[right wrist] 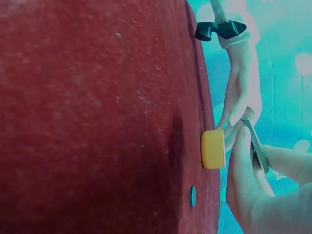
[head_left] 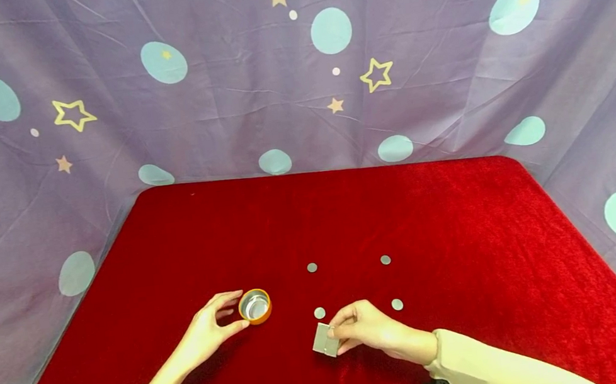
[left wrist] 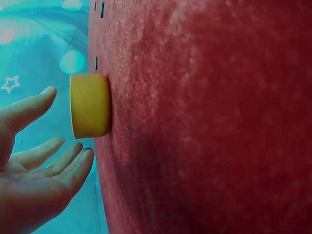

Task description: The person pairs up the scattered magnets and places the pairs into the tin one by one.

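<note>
A small round bowl (head_left: 255,306), orange outside and silvery inside, stands upright on the red cloth. My left hand (head_left: 210,331) is at its left side, thumb and fingers spread around it; in the left wrist view the hand (left wrist: 41,170) shows a gap to the yellow-looking bowl wall (left wrist: 90,106). To the right, my right hand (head_left: 365,330) pinches a thin, flat silver-grey square piece (head_left: 322,340) between thumb and fingers. From the right wrist, this piece (right wrist: 257,146) is seen edge-on, held above the cloth, with a finger along its side.
Several flat silvery discs lie on the red cloth (head_left: 430,216), among them a near left disc (head_left: 319,313) beyond the square piece and a near right disc (head_left: 397,304) beyond the right hand. A patterned purple curtain (head_left: 240,98) stands behind and at both sides.
</note>
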{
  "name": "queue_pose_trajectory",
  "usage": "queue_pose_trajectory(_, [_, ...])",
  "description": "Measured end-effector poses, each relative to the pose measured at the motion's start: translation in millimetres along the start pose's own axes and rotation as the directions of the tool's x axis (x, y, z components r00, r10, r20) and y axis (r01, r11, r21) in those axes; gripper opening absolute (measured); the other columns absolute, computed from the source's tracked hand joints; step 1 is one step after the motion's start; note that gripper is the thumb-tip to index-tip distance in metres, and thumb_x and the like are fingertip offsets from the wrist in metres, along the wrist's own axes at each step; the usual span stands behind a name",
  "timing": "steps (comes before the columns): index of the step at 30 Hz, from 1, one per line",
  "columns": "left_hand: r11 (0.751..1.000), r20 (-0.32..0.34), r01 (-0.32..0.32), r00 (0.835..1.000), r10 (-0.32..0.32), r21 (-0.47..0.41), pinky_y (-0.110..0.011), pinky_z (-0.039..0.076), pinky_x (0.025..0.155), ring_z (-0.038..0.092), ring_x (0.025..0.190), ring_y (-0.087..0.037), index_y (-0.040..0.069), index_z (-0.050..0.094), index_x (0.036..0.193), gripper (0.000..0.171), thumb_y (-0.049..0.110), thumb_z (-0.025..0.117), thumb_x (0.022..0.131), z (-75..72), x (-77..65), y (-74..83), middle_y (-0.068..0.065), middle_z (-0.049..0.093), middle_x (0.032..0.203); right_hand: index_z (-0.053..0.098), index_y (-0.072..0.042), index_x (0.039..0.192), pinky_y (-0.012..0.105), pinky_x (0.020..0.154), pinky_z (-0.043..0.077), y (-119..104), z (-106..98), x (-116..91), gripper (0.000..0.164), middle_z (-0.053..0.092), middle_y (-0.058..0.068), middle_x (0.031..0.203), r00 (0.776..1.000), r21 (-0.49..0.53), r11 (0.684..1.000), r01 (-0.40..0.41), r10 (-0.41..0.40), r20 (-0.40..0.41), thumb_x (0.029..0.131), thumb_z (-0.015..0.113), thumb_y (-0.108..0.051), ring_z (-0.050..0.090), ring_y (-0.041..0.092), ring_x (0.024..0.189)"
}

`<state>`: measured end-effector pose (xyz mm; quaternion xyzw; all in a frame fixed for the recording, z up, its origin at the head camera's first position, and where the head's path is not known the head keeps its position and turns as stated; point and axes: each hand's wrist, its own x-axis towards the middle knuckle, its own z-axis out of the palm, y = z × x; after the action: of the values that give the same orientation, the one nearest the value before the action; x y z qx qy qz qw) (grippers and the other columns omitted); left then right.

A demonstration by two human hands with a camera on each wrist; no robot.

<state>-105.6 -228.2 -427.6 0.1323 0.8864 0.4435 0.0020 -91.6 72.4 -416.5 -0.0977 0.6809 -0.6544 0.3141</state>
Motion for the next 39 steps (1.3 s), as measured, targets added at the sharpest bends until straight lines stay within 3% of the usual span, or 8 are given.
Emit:
queue_pose_trajectory(13, [0.995,0.107,0.059,0.993,-0.051,-0.077,-0.032,0.047,0.081,0.052,0.103,-0.038,-0.009,0.044,0.121,0.055,0.009,0.069,0.075,0.9,5.1,-4.8,-0.026,0.048,0.118,0.057,0.015,0.094,0.031,0.067,0.053,-5.7,3.4,19.7,0.020,0.064,0.015,0.083,0.999,0.071,0.997,0.015,-0.013,-0.037,0.080,0.058,0.001,0.060,0.013,0.064])
queue_pose_trajectory(24, [0.988,0.115,0.103,0.989,-0.090,-0.112,-0.029,0.048,0.081,0.053,0.102,-0.037,-0.009,0.045,0.121,0.054,0.007,0.068,0.075,2.9,8.2,-8.5,-0.028,0.048,0.117,0.056,0.015,0.095,0.033,0.070,0.052,-6.9,5.8,34.2,0.021,0.062,0.011,0.078,0.999,0.145,0.989,0.028,-0.021,-0.046,0.080,0.058,0.001,0.059,0.014,0.065])
queue_pose_trajectory(39, [0.995,0.107,0.061,0.993,-0.052,-0.078,-0.028,0.050,0.077,0.057,0.097,-0.034,-0.011,0.049,0.115,0.049,0.003,0.069,0.074,2.2,12.5,-7.2,-0.027,0.053,0.110,0.055,0.019,0.096,0.034,0.071,0.052,-14.8,22.0,56.5,0.023,0.061,0.014,0.080,0.994,0.203,0.977,0.063,-0.044,-0.096,0.080,0.058,0.004,0.061,0.015,0.066])
